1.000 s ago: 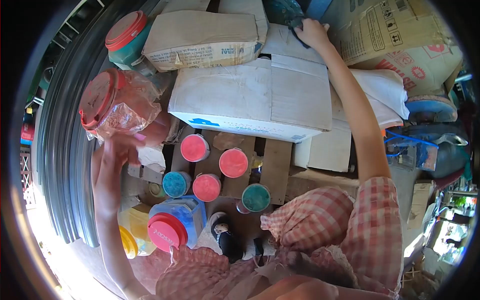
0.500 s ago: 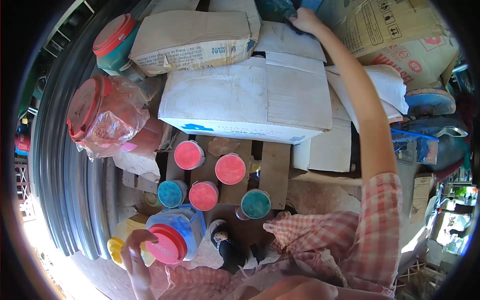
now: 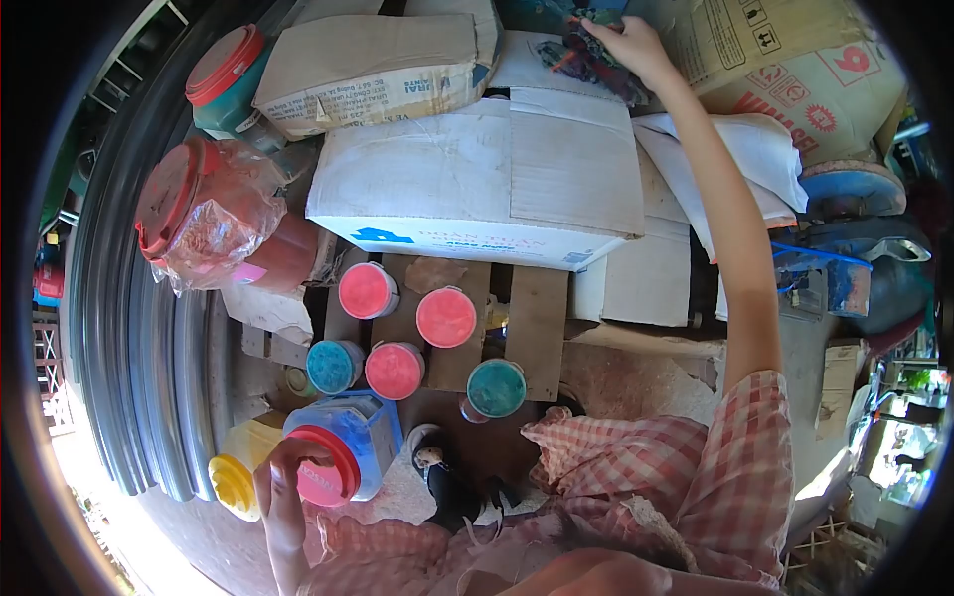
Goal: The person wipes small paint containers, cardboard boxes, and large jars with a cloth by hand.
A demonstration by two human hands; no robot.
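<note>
My right hand (image 3: 636,52) is stretched to the far side, gripping a crumpled dark patterned rag (image 3: 591,62) above the white cardboard box (image 3: 417,179). Close to my body, my left hand (image 3: 282,485) has its fingers curled over the edge of a red lid (image 3: 328,475) on a clear plastic jar (image 3: 373,432) with blue contents. A jar with a yellow lid (image 3: 235,485) stands beside that hand. Small tubs of pink paint (image 3: 447,318) and teal paint (image 3: 497,387) stand on and beside the wooden pallet (image 3: 537,328).
Grey corrugated sheets (image 3: 129,298) curve along the left. Near them stand a plastic-wrapped red bucket (image 3: 189,219) and a green jar with a red lid (image 3: 227,74). Brown cartons (image 3: 795,89) are stacked at the far right, above a grinder-like tool (image 3: 855,214).
My right hand has lifted the rag up and toward the right, so more of it shows. My left hand's fingers have moved further over the red lid. The view has shifted slightly.
</note>
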